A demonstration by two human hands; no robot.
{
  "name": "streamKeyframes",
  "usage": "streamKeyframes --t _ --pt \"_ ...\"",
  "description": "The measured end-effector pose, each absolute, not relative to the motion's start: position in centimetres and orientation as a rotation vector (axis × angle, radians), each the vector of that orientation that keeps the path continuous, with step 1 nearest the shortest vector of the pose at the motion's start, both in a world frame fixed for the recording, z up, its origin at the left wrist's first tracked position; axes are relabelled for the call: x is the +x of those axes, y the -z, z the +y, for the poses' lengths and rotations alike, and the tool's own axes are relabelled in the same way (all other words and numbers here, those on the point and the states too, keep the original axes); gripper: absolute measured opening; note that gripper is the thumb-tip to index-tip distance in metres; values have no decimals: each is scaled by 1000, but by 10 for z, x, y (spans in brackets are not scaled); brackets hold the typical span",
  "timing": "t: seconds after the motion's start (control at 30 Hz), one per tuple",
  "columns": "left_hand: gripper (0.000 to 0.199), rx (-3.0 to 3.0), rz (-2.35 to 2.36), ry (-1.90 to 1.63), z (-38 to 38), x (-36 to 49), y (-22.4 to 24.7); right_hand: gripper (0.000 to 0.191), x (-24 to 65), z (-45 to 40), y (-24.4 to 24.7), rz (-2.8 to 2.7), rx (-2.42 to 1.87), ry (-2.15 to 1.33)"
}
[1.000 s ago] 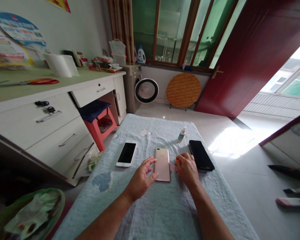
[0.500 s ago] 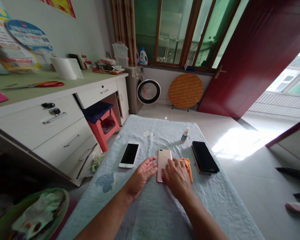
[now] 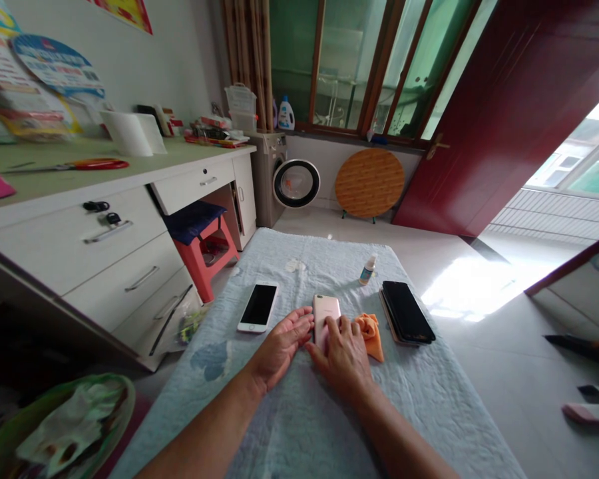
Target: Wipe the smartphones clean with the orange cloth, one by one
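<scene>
A pinkish-gold phone (image 3: 325,306) lies back up on the light blue cloth (image 3: 299,426), between my hands. My left hand (image 3: 282,347) rests at its left edge, palm turned inward and fingers apart from any grip. Over the lower right part of the phone, my right hand (image 3: 344,356) lies with its fingers spread, touching the back. Just right of that hand is a crumpled orange cloth (image 3: 372,336). To the left lies a white phone (image 3: 259,307), its dark screen up. A black phone (image 3: 408,311) sits at the right on top of another device. Behind them stands a small spray bottle (image 3: 367,271).
At the left is a white desk (image 3: 104,199) with scissors (image 3: 87,164) and a paper roll (image 3: 130,133) on top. A red stool (image 3: 204,259) stands beside the covered table. A green-rimmed basket (image 3: 132,399) is at the lower left.
My right hand has shifted slightly left and down over the gold phone, uncovering more of the orange cloth. My left hand has barely moved.
</scene>
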State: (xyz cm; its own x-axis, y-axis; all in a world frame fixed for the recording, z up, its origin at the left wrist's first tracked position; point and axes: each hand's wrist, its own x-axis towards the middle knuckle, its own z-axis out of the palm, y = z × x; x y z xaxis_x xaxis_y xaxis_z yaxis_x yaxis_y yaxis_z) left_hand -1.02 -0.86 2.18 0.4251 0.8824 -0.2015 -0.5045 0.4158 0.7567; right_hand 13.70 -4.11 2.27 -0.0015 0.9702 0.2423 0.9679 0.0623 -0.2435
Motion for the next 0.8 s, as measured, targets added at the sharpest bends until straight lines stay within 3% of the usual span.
streamKeyframes --t 0.1,0.27,0.4,0.8 --pt "38 670 642 -972 -10 -10 -22 45 139 -41 -23 -1986 -1913 -50" --pt "36 656 584 -991 -9 -12 -22 27 141 -40 -30 -1909 -1865 -166" --pt "37 651 520 -988 -7 -14 -20 23 144 -39 -35 -1837 -1774 -278" --pt "43 576 611 -1014 -3 -16 -13 45 162 -24 -15 -1503 -1620 -480"
